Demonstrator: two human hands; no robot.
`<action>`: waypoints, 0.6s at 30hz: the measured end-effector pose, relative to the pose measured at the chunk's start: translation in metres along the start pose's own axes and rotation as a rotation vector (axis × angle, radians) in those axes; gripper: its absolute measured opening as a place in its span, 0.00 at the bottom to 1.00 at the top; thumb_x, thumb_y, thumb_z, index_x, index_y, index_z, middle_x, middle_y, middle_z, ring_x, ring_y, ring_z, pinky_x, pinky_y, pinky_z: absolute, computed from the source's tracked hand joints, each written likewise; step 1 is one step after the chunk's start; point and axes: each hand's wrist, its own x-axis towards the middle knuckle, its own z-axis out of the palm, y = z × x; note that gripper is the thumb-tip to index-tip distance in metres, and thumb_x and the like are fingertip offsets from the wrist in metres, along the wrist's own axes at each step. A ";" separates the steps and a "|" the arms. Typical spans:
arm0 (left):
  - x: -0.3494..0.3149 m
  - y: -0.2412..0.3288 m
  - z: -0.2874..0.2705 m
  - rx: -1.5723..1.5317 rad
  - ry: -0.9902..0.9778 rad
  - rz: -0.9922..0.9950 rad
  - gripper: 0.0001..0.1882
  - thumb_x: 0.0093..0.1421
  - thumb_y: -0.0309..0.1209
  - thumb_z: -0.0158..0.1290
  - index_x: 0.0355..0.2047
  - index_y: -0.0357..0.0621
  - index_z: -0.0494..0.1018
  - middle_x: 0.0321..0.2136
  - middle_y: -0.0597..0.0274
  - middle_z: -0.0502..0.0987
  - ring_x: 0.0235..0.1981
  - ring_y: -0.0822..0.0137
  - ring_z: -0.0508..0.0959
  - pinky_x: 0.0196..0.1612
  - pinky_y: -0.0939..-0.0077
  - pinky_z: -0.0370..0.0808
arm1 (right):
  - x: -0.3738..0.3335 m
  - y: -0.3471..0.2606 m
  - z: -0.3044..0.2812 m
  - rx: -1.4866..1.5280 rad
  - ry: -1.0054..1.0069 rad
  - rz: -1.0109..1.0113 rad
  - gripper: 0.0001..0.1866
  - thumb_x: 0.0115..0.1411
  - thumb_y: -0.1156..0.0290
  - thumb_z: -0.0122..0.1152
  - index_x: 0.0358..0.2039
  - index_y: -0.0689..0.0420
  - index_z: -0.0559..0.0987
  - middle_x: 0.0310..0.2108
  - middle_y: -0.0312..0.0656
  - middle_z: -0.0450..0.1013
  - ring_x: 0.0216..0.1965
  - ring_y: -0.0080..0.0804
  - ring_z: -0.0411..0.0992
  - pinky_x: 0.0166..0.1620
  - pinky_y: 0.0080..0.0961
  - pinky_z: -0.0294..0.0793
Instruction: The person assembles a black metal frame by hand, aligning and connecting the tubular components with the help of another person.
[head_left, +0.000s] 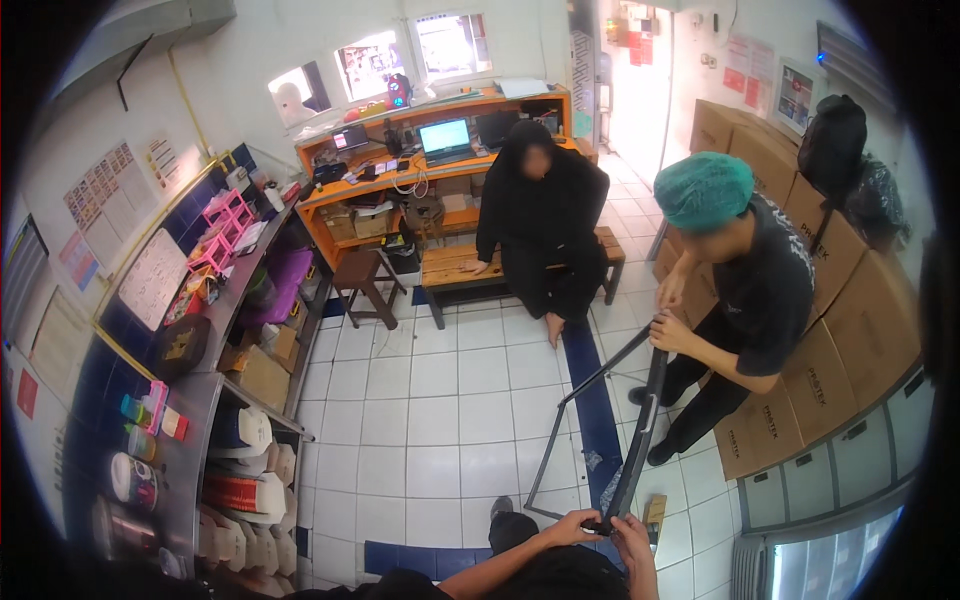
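A long black frame [648, 425] of bars, with a thinner leg bent out to the left, slants from a co-worker down to me. I hold its near end close to my lap. My left hand [574, 528] is closed on the left of that end, fingers pinching at the bar's tip. My right hand [632, 541] grips the same end from the right. What the fingertips press on is too small to make out. The co-worker, in a green hair cover and dark clothes, stands at the right with both hands at the frame's far end.
Stacked cardboard boxes [835, 370] stand behind the co-worker. A small box [655, 520] lies on the floor by my right hand. Another person sits on a wooden bench [450, 268], beside a brown stool [365, 280]. A metal counter [190, 420] with shelves runs along the left.
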 end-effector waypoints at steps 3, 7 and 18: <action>-0.006 0.000 -0.001 0.064 0.035 0.035 0.16 0.54 0.31 0.67 0.33 0.40 0.69 0.26 0.66 0.68 0.31 0.74 0.68 0.36 0.76 0.67 | 0.006 -0.001 -0.002 -0.038 -0.011 -0.014 0.14 0.59 0.72 0.69 0.42 0.52 0.74 0.31 0.31 0.75 0.31 0.22 0.72 0.34 0.21 0.69; 0.000 0.000 -0.002 0.042 0.022 -0.007 0.16 0.55 0.32 0.67 0.33 0.41 0.70 0.26 0.66 0.69 0.30 0.74 0.68 0.35 0.76 0.68 | 0.015 0.010 -0.013 -0.051 0.007 -0.011 0.21 0.57 0.72 0.71 0.48 0.55 0.72 0.31 0.33 0.73 0.32 0.25 0.72 0.36 0.26 0.70; -0.001 -0.003 -0.002 -0.012 0.006 0.011 0.16 0.55 0.30 0.67 0.35 0.40 0.70 0.28 0.66 0.70 0.32 0.76 0.68 0.36 0.77 0.69 | 0.008 -0.001 -0.007 -0.041 -0.057 0.009 0.13 0.60 0.72 0.68 0.42 0.52 0.74 0.32 0.32 0.77 0.32 0.23 0.73 0.35 0.23 0.67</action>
